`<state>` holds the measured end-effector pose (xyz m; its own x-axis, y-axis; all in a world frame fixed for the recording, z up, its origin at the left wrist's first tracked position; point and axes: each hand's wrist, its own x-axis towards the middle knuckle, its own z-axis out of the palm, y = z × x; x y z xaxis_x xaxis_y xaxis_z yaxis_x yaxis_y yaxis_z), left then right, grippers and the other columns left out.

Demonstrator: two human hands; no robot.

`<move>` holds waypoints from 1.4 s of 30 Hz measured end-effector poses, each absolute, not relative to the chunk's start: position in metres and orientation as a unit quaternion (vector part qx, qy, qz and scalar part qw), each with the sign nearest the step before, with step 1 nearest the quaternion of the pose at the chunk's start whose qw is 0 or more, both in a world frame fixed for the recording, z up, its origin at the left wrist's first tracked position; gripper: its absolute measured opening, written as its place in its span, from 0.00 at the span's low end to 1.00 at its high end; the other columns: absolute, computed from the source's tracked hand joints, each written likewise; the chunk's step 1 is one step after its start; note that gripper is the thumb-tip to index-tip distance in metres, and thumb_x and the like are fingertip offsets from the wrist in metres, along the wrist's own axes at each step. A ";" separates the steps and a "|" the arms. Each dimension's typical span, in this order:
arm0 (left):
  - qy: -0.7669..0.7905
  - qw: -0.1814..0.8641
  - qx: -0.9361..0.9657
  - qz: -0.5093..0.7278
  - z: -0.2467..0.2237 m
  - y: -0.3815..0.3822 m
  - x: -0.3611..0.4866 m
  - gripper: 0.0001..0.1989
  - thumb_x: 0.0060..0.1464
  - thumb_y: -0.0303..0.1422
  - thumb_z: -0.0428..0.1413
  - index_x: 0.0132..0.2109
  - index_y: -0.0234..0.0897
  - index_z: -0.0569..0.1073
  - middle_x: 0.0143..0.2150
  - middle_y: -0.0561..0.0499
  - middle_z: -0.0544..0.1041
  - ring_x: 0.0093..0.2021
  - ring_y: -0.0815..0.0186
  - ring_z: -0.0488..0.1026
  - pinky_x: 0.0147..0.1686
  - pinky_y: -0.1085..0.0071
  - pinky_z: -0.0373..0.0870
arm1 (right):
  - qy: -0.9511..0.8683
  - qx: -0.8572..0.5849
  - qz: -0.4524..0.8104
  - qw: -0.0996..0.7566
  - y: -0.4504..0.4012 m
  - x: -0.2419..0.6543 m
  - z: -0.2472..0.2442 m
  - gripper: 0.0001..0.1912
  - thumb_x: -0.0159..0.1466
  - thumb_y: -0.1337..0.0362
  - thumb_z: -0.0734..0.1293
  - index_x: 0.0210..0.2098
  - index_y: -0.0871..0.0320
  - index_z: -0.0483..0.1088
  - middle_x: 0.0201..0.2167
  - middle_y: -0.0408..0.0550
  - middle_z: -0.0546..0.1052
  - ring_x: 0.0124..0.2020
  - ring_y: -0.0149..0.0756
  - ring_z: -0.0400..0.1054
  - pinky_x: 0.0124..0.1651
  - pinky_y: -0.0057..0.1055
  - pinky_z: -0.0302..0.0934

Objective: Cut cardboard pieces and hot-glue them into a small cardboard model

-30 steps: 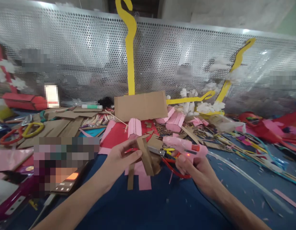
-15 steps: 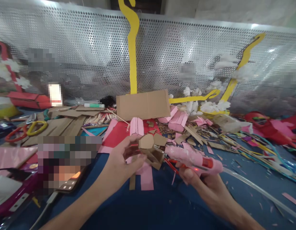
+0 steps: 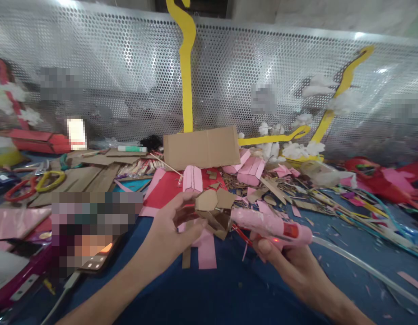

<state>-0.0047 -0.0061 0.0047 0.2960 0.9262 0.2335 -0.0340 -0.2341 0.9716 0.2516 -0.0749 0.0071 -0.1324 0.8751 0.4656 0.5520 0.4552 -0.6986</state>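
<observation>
My left hand (image 3: 177, 223) is closed around a small folded cardboard shape (image 3: 222, 221) with a many-sided end flap, holding it above the blue table. In my right hand (image 3: 290, 259) is a pink hot glue gun (image 3: 266, 225) with a red light on and a clear glue stick (image 3: 347, 253) trailing from its back. The nozzle points left at the cardboard shape's right side; whether it touches I cannot tell. Pink paper strips (image 3: 207, 253) lie just below the cardboard. Behind my left fingers stands a pink paper piece (image 3: 192, 179) with drawn lines.
A cardboard block (image 3: 202, 146) bearing a tall yellow curved strip (image 3: 186, 81) stands before a perforated metal panel (image 3: 127, 81). Scissors (image 3: 49, 180), cardboard sheets and a phone (image 3: 97, 262) lie to the left. Paper scraps (image 3: 283, 189) and pipe cleaners (image 3: 374, 216) spread to the right.
The glue gun has shifted slightly left, its nozzle further over the cardboard shape. My left hand and the cardboard have stayed almost still.
</observation>
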 end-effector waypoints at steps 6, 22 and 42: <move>0.337 0.499 0.645 0.471 0.003 -0.005 -0.004 0.21 0.59 0.32 0.63 0.58 0.39 0.71 0.53 0.45 0.81 0.51 0.59 0.80 0.58 0.57 0.76 | -0.738 -0.482 0.182 0.436 -0.074 0.249 0.009 0.22 0.74 0.48 0.61 0.29 0.54 0.70 0.21 0.42 0.70 0.22 0.32 0.64 0.23 0.24 0.65; 0.353 0.485 0.645 0.472 0.007 -0.007 -0.003 0.21 0.57 0.32 0.63 0.57 0.39 0.71 0.51 0.45 0.82 0.49 0.58 0.82 0.56 0.54 0.78 | -0.740 -0.485 0.197 0.422 -0.074 0.250 0.009 0.24 0.75 0.48 0.59 0.27 0.54 0.66 0.22 0.41 0.67 0.22 0.32 0.61 0.24 0.25 0.62; 0.360 0.496 0.642 0.461 0.007 -0.008 -0.004 0.25 0.58 0.34 0.64 0.60 0.38 0.69 0.54 0.43 0.81 0.50 0.58 0.80 0.51 0.60 0.79 | -0.738 -0.485 0.210 0.419 -0.074 0.251 0.009 0.25 0.75 0.47 0.59 0.27 0.54 0.66 0.22 0.40 0.66 0.23 0.32 0.60 0.25 0.26 0.61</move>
